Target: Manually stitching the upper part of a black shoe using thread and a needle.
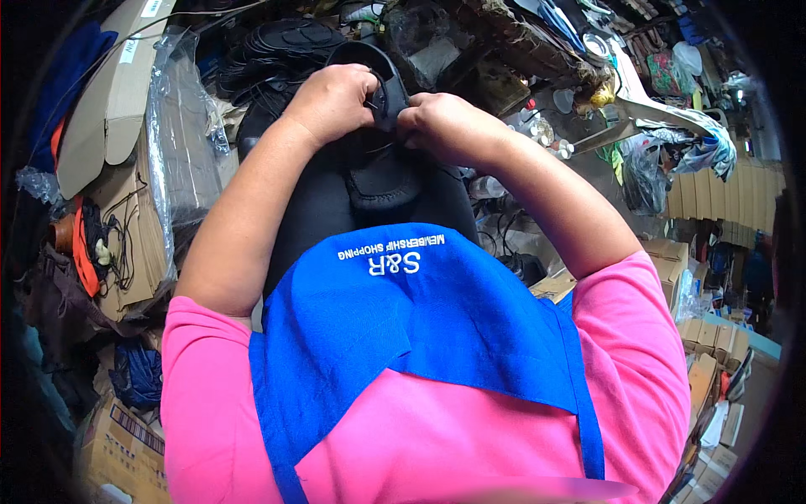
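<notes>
Above my lap, both hands are at a black shoe whose curved collar loops up at the far side. My left hand is closed on its left edge, fingers curled inward. My right hand pinches the opposite edge, its fingertips partly hidden behind the knuckles. Just nearer to me, a black rounded piece with a stitched edge rests between my thighs; whether it is joined to the shoe, I cannot tell. A blue apron covers my front.
Black shoe parts are heaped at the far left. A plastic-wrapped cardboard stack stands left of my arm. Small bottles and plastic bags lie to the right, with cardboard boxes near my right elbow.
</notes>
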Demonstrator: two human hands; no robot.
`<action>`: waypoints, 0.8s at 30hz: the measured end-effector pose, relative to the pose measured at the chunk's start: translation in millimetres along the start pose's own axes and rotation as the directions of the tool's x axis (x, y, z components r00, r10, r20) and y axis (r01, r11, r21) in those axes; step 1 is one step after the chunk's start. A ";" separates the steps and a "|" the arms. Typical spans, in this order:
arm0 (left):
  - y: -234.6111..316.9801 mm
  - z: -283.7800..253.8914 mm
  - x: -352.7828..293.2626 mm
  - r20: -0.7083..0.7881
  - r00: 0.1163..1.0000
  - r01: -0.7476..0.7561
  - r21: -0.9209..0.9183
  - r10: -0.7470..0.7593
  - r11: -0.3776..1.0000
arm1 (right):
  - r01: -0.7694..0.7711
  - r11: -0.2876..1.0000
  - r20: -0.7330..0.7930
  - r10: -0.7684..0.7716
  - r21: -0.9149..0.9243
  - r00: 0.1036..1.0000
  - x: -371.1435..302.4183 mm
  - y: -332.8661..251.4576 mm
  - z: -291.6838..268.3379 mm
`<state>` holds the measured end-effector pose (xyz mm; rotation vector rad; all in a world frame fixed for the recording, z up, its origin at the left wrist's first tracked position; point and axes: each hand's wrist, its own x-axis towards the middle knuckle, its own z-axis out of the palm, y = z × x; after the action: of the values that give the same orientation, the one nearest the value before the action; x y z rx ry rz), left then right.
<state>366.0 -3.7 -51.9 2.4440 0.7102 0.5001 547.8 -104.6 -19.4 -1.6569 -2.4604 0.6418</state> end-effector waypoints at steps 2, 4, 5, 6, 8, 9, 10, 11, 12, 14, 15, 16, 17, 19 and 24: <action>-2.0 -13.9 3.4 -0.065 0.984 -0.142 0.292 0.168 0.946 | 0.057 0.998 0.024 -0.058 0.025 0.998 0.5 3.0 -4.1; -17.8 -35.8 9.8 0.033 0.985 -0.168 0.457 0.172 0.873 | 0.025 0.999 0.060 -0.027 0.040 0.998 4.2 5.4 -3.0; -26.6 -45.3 9.3 0.015 0.996 -0.088 0.352 0.089 0.932 | -0.007 0.999 0.093 0.002 0.049 0.996 6.4 4.6 -4.5; -37.5 -54.3 6.8 0.007 1.000 -0.004 0.241 0.002 0.971 | -0.005 0.999 0.090 0.000 0.048 0.996 7.8 2.4 -6.3; -56.5 -70.7 -0.9 -0.157 0.988 0.018 0.193 0.012 0.981 | -0.150 0.967 0.187 0.112 0.205 0.976 11.5 -0.3 -9.5; -56.6 -69.2 -3.5 -0.201 0.978 0.094 0.176 -0.057 0.980 | -0.151 0.967 0.184 0.113 0.206 0.976 10.0 0.3 -8.8; -42.0 -67.0 -7.3 -0.238 0.963 0.162 0.156 -0.122 0.974 | -0.196 0.943 0.158 0.158 0.269 0.975 5.1 2.7 -6.3; -28.0 -56.3 -15.0 -0.198 0.974 0.125 0.069 -0.109 0.990 | -0.233 0.915 0.136 0.198 0.330 0.971 1.7 6.2 -2.8; -12.7 -41.8 -25.6 -0.160 0.982 0.096 -0.018 -0.097 0.995 | -0.230 0.915 0.137 0.194 0.333 0.971 -1.4 14.5 7.3; 16.8 -19.4 -49.0 -0.025 0.999 0.022 -0.001 -0.022 1.000 | -0.111 0.800 -0.041 0.167 0.590 0.985 -9.9 29.1 27.9; 25.7 -5.5 -57.5 -0.051 0.998 0.038 -0.015 -0.039 0.999 | -0.088 0.785 -0.080 0.173 0.614 0.982 -14.2 22.6 25.6; 30.7 5.0 -61.7 -0.075 0.996 0.047 -0.028 -0.049 0.998 | -0.086 0.785 -0.076 0.167 0.613 0.983 -17.3 18.5 22.7; 32.6 9.9 -63.8 -0.008 0.994 0.108 -0.074 -0.109 0.991 | -0.165 0.684 -0.014 0.248 0.711 0.969 -20.8 15.8 19.7; 25.8 15.4 -64.3 0.011 0.998 0.070 -0.091 -0.069 0.993 | -0.317 0.525 0.124 0.369 0.790 0.921 -30.8 17.0 15.1; 12.0 -11.8 -74.2 -0.012 0.995 0.096 -0.014 -0.097 0.995 | 0.013 -0.138 0.015 0.199 0.990 0.980 -61.8 52.3 17.3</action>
<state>306.1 -50.7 -50.0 2.3833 0.8236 0.4814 612.0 -148.8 -47.1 -0.9451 -0.7964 1.7295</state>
